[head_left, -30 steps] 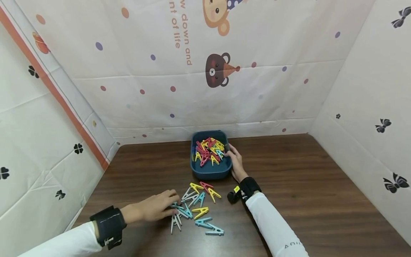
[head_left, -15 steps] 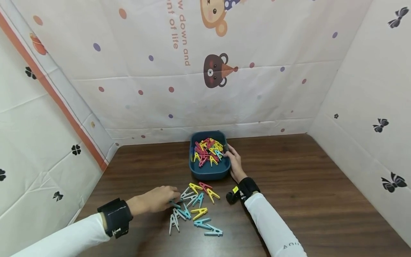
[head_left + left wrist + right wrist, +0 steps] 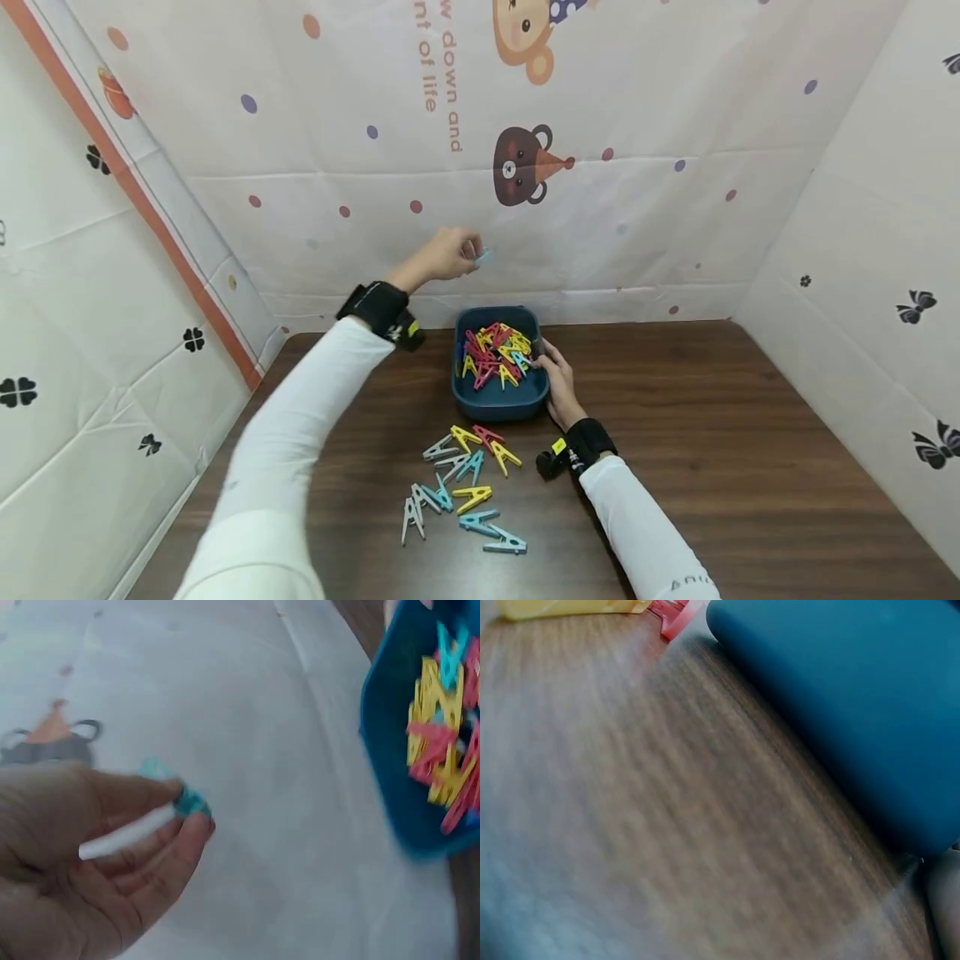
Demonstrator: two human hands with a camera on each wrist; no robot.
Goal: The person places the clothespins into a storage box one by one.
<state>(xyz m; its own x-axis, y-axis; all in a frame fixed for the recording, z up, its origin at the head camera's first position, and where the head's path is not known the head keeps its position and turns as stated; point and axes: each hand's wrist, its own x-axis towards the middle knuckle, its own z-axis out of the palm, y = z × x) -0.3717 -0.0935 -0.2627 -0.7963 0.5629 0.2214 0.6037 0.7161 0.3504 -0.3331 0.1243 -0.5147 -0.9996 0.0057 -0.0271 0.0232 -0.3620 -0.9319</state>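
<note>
High over the back of the table, my left hand (image 3: 448, 254) pinches a light blue clothespin (image 3: 483, 256) between thumb and fingertips. In the left wrist view the clothespin (image 3: 193, 802) is partly covered by the fingers, and a pale strip (image 3: 127, 836) shows below the thumb; whether it belongs to the same clothespin I cannot tell. My right hand (image 3: 559, 385) grips the right side of a dark blue plastic bin (image 3: 498, 410), thumb at the rim. Red, yellow and a few blue clothespins (image 3: 497, 354) lie heaped in the bin. The right wrist view shows mostly the bin's outer wall (image 3: 855, 697).
In front of the bin, several loose grey, blue, yellow and red clothespins (image 3: 472, 497) lie scattered on the brown wooden table (image 3: 660, 467). A printed white cloth (image 3: 337, 258) hangs close behind the bin, with more cloth at both sides.
My left hand has risen from the loose clothespins to above and behind the bin's left side, taking a light blue clothespin along. The right hand stays on the bin.
</note>
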